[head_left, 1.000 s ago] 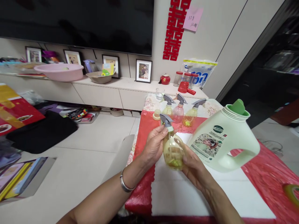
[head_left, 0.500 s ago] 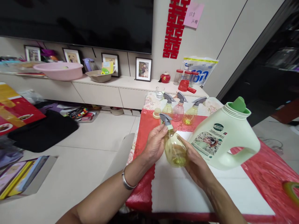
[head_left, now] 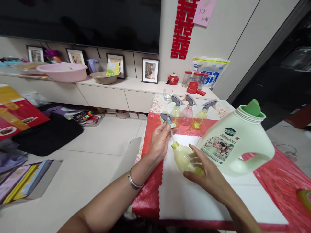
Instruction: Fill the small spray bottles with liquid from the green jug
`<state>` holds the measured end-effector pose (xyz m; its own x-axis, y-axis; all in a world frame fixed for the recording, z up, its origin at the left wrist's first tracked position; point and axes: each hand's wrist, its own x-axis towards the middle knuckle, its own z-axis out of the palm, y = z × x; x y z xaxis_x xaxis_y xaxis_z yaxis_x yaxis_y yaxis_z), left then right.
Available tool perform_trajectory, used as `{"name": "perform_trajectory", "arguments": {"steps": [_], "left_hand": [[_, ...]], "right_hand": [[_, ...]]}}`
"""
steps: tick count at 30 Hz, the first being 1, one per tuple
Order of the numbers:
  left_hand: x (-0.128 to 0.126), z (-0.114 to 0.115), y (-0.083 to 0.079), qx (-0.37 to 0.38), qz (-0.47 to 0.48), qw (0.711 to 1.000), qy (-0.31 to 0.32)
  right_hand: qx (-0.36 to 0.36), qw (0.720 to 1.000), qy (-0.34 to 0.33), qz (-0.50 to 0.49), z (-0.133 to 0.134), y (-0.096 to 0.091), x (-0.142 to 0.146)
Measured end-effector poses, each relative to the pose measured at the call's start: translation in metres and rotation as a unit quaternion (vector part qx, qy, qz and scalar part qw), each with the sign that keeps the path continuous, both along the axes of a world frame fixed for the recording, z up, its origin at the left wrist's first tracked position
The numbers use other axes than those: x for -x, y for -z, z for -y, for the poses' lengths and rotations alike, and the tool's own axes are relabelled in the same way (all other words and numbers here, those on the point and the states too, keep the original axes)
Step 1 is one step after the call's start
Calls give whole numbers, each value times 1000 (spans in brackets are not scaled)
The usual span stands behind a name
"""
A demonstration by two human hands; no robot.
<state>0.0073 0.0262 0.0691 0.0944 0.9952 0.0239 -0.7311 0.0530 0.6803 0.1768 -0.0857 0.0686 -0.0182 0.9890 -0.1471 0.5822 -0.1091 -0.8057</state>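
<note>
My left hand is closed around a grey trigger spray head, pinched at its pale collar. From it a thin clear tube runs down to the open neck of a yellow-green see-through bottle; I cannot tell how far inside the tube sits. My right hand grips that bottle by its body, thumb below and fingers over the far side. The bottle leans with its neck toward my left hand. Right of it stands a big pale green detergent jug with a green piece in its mouth.
Behind my hands stand a yellow spray bottle, a pink one and another yellow one. A white sheet covers part of the red tablecloth. Jars and a red scoop sit on the cabinet.
The spray head has come off the bottle and moved up and left in my left hand, baring the tube. My right hand has tilted the bottle, its neck now uncovered.
</note>
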Motion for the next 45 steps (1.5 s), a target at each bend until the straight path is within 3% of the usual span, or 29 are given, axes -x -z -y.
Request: {"name": "perform_trajectory", "arguments": {"steps": [5,8,13,18,22,31,35,38,40,45], "left_hand": [[9,-17,4,22,-7,998,-59],[10,-24,12,47,-64,994,-74],[-5,-25,37,102,-244,964,-30],[-21,-23,61,110,-290,950,-46],[-18,-19,62,81,-326,941,-39],[-10,4,38,-19,-359,930,-76],[-11,32,31,-113,-346,931,-1],[-15,52,29,-144,-339,929,46],[-19,58,31,-125,-337,931,60],[-29,58,47,-90,-342,934,47]], "right_hand": [[61,993,-57,82,11,-11,-36],[56,992,-88,78,19,-21,-57],[20,990,-118,-70,27,-41,-74],[5,977,-107,-184,26,-48,-71],[-20,976,-65,-207,19,-37,-64],[-26,938,29,-344,-10,11,-24],[-63,925,42,-372,-19,28,-3],[-88,934,37,-345,-20,39,7],[-105,950,22,-294,-19,46,8],[-102,989,-12,-110,-15,48,-15]]}}
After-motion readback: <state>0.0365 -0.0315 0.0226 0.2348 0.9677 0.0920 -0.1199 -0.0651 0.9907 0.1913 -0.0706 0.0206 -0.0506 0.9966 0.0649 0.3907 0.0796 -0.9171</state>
